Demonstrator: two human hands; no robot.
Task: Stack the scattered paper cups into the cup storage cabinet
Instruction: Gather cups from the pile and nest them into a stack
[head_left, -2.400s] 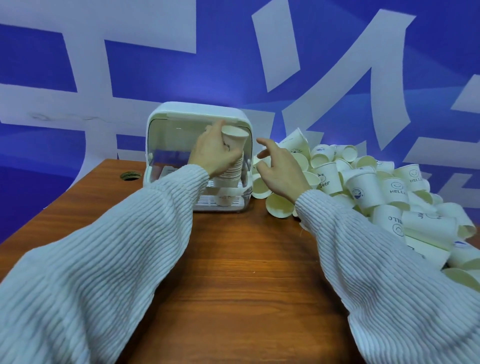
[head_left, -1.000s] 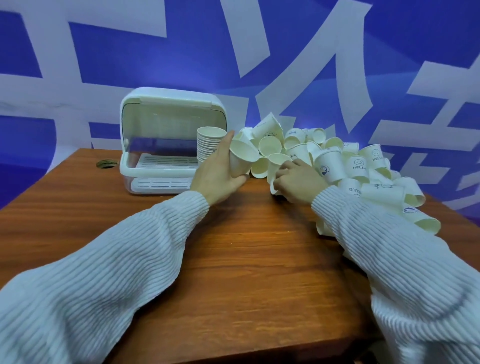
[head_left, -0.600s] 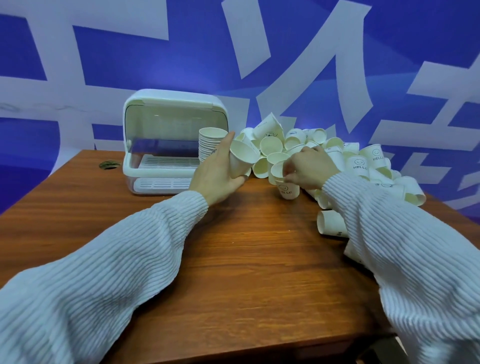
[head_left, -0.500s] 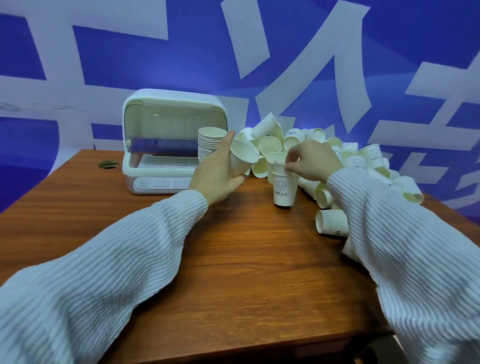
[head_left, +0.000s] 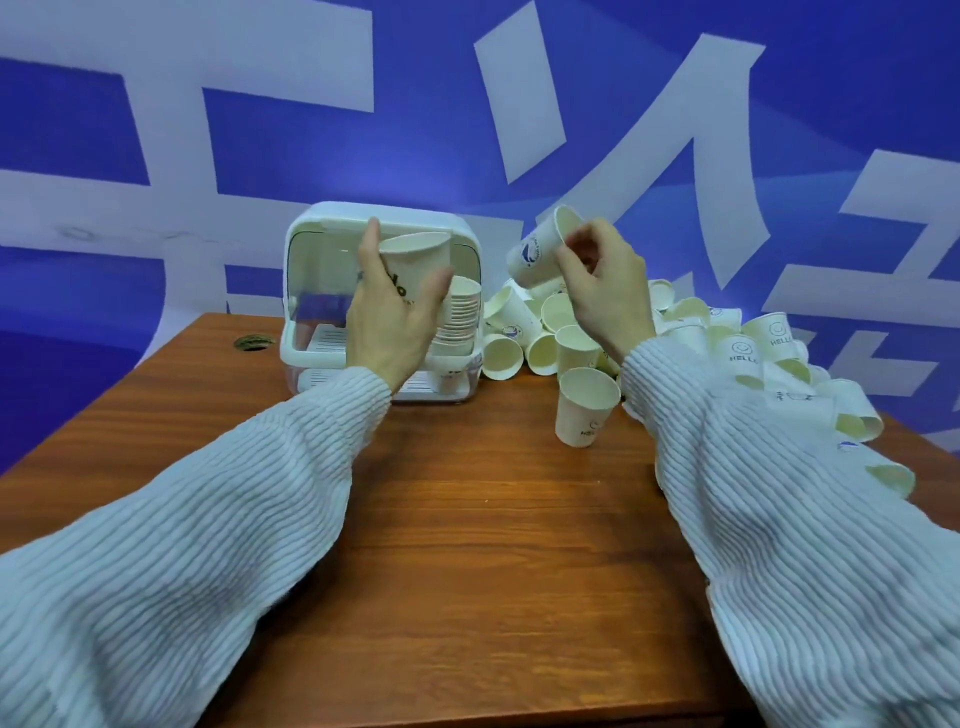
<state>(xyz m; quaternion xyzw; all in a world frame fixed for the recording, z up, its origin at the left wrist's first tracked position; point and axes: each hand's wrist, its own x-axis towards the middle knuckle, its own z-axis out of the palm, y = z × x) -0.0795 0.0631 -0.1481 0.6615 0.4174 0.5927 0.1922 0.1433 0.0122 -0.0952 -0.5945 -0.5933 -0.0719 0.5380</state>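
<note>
At about ten o'clock on the counter (head_left: 467, 545) stands the cup storage cabinet (head_left: 317, 291), its lid up, with a nested stack of cups (head_left: 460, 322) standing at its right-hand end. The left hand (head_left: 392, 317), which half a second ago rested low by the pile with a cup tipped on its side, has come up in front of the cabinet and now grips that cup (head_left: 415, 260) upright, mouth up, thumb on one side and fingers curled round the other, just above and left of the stack. Toward twelve o'clock, the cup that the right hand was setting down a moment ago now stands alone and upright on the counter (head_left: 584, 408), free of both hands. The right hand (head_left: 605, 291) has risen from it and pinches a fresh cup (head_left: 540, 249) by the rim, tilted with its base pointing toward the left hand. Beyond, from one to three o'clock, the heap of loose cups (head_left: 727, 343) lies mostly on its sides against the right sleeve. By my reading, both hands are now loaded and lifted, so the likely next step is to nest the two cups together or drop the left one onto the stack; the heap shows that most of the job remains.
</note>
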